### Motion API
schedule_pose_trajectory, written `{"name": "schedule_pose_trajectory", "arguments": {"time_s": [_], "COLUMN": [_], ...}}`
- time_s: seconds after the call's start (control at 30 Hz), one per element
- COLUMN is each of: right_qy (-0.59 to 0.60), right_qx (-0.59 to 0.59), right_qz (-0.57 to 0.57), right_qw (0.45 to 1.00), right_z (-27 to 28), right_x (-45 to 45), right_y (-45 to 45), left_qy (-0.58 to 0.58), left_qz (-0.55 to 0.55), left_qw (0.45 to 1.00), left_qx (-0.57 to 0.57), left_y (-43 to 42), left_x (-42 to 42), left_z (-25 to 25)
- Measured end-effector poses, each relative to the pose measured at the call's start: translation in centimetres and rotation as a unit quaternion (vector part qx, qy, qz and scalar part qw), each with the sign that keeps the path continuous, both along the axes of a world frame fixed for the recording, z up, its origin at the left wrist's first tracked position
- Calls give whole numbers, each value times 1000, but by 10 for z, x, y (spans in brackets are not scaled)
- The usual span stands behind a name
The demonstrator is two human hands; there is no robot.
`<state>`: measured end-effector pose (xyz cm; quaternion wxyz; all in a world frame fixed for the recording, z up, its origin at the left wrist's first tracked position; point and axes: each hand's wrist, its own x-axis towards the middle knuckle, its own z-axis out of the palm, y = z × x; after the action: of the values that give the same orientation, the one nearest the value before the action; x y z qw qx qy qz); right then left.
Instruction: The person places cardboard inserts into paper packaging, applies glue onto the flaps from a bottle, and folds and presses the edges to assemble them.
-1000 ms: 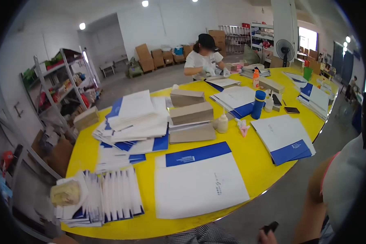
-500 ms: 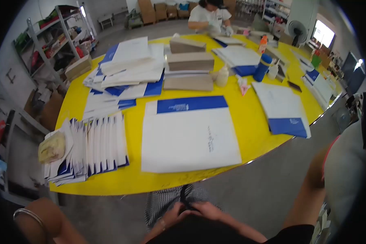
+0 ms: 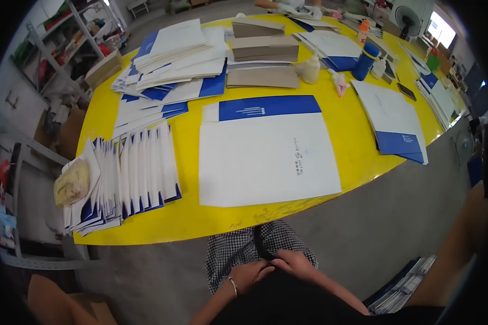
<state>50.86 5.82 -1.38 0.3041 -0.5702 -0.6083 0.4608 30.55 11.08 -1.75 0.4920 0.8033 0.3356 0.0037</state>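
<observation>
Both hands are low in front of my black top, below the near table edge. My left hand (image 3: 253,275), with a bracelet at the wrist, is closed at the black strap (image 3: 262,246) of a black-and-white checkered apron (image 3: 230,252). My right hand (image 3: 294,264) is closed on the same strap, close beside the left; the fingertips are partly hidden. Beyond them, a large white paper sheet with a blue band (image 3: 268,157) lies flat on the yellow table (image 3: 255,219).
At left stand folded white-and-blue paper pieces (image 3: 146,168) beside a yellowish sponge-like block (image 3: 72,183). Farther back are stacked sheets (image 3: 173,49), grey-brown boards (image 3: 265,49), a white bottle (image 3: 310,69) and a blue canister (image 3: 365,62). Bare limbs (image 3: 455,254) show at both lower edges. A gloved person works opposite.
My view has tipped downward, so the table sits higher and more of the checkered apron shows. Both hands stay together at the black strap.
</observation>
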Motion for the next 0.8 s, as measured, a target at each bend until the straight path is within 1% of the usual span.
{"name": "schedule_pose_trajectory", "arguments": {"time_s": [0.07,0.1,0.17,0.2,0.27,0.3,0.33,0.4,0.43,0.47,0.5,0.53,0.6,0.67,0.73,0.8], "right_qy": [-9,-10,-17,-21,-26,-19,-15,-22,-22,-23,0,16,0,-17,-17,11], "right_qx": [-40,-24,-22,-38,-37,-52,-68,-72,-79,-83,-95,-104,-98,-68,-68,-99], "right_qz": [-25,-31,-35,-37,-39,-37,-35,-37,-33,-32,-38,-49,-50,-37,-31,-60], "right_qw": [999,999,999,998,998,998,997,997,996,996,995,993,994,997,997,993], "right_z": [4,-1,0,1,-1,1,2,-4,-5,-5,-3,-1,0,-17,-12,-3], "right_x": [0,-1,-1,-5,-7,-7,-5,-2,-3,-6,-8,-4,-4,-6,-7,-9], "right_y": [0,-2,3,-2,1,1,0,3,1,1,3,3,-3,-1,2,4], "left_qy": [41,39,32,39,28,-7,-9,-9,-11,-12,-12,-19,-12,-23,-11,16], "left_qz": [-23,-23,4,2,2,24,24,39,40,42,42,40,6,-14,-17,-22], "left_qw": [999,999,993,992,979,972,972,962,964,958,951,951,966,971,973,963], "left_qx": [22,24,117,121,200,234,232,269,262,284,307,306,260,239,230,269], "left_y": [-2,-8,-7,-10,-9,-10,-11,-11,-13,-12,-10,-9,-11,-10,-8,-8], "left_x": [5,7,7,3,3,4,5,6,6,6,4,6,-1,-6,-2,3], "left_z": [2,3,3,1,-2,1,3,6,8,10,11,8,1,-16,-11,-6]}}
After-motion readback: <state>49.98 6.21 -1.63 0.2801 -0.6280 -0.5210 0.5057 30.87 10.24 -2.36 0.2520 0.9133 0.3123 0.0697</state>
